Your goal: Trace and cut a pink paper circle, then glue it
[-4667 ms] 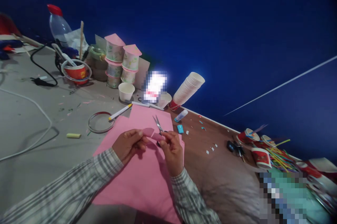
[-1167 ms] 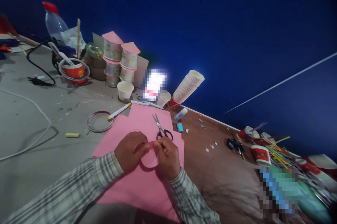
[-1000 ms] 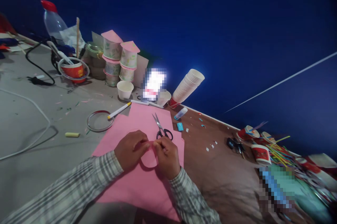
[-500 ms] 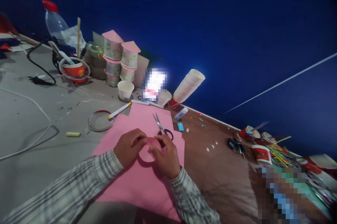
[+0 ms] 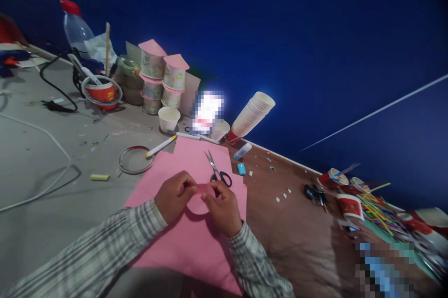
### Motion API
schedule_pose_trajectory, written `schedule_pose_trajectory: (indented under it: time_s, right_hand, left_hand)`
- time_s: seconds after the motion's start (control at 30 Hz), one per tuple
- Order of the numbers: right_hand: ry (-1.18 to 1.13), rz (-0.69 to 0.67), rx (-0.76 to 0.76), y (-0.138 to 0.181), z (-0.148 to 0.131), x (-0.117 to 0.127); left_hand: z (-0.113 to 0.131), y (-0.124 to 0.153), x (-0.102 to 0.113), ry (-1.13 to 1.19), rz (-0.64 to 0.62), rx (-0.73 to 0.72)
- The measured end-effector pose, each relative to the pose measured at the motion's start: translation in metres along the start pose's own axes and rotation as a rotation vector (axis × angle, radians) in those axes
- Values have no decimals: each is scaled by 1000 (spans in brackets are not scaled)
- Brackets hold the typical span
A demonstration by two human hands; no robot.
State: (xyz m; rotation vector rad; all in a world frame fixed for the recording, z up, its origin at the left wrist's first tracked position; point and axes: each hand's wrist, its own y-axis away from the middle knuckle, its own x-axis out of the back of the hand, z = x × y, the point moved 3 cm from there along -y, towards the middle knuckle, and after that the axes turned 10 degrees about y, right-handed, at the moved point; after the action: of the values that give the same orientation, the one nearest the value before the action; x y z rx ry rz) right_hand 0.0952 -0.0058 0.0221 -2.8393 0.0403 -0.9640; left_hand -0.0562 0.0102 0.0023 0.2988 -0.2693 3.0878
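Observation:
A round piece of pink paper [image 5: 198, 205] is pinched between my two hands, over larger pink sheets [image 5: 185, 242]. My left hand [image 5: 177, 195] is closed on its upper left edge. My right hand [image 5: 224, 207] grips the upper right side, thumb on the near face. Just beyond my right fingers lie scissors [image 5: 217, 169] with black handles, blades pointing away. A yellow-capped white marker [image 5: 161, 146] rests by the sheets' left edge, across a roll of tape or ring [image 5: 136, 160].
Pink-roofed paper-cup towers [image 5: 153, 67], a white cup [image 5: 169, 119], a lit phone [image 5: 207, 112] and a leaning stack of paper cups [image 5: 252, 114] stand at the back. A glue stick [image 5: 242, 151] lies right of the sheets. Colourful strips [image 5: 380, 209] and a person's blurred arm [image 5: 392, 242] are at right.
The view has shifted slightly, so things sit a little further right. Both hands keep hold of the pink circle, fingers closer together at its top. The other person's arm at right has moved.

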Motion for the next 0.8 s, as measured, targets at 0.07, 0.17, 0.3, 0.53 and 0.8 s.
schedule_pose_trajectory:
  time_s: [0.07,0.17,0.3,0.53,0.8]
  right_hand:
    - [-18,-8,-8,0,-2,0]
    - [-52,-12,-1,0,-4,1]
    - [-77,12,29,-1,-4,2]
    - [123,237,277,8,-7,7]
    - [346,507,685,26,-18,19]
  left_hand:
    - [-1,0,-1,7,9,5]
    - [-2,1,-2,17,1,27]
    - [0,1,-5,-37,-50,56]
    - [10,1,0,-21,29,-167]
    - [12,0,3,79,26,-37]
